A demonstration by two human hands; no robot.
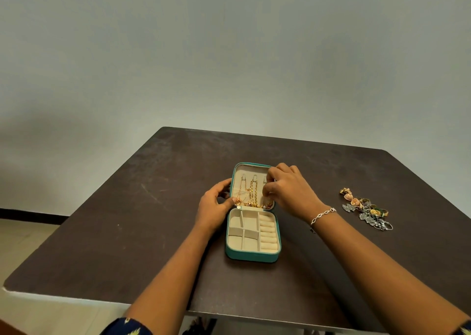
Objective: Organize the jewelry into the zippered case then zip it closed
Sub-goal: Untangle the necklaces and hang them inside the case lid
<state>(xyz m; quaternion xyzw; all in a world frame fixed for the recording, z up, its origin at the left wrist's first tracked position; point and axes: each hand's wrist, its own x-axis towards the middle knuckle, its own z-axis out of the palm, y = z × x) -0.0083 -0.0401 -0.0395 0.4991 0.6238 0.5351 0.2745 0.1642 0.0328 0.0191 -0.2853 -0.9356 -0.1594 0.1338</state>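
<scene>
On a dark table (pixel 127 207), a teal zippered case (pixel 252 255) lies open, gold chains (pixel 251 194) inside its raised lid
Left hand (pixel 216 207) grips the lid's left edge; right hand (pixel 288 189) pinches a chain; loose jewelry (pixel 367 208) lies well right

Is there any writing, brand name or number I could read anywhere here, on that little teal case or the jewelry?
None can be read.
Teal jewelry case: no lettering shows; a small pale tab at its hinge is too small to tell.
Loose jewelry pile on the table: no marks legible.
</scene>
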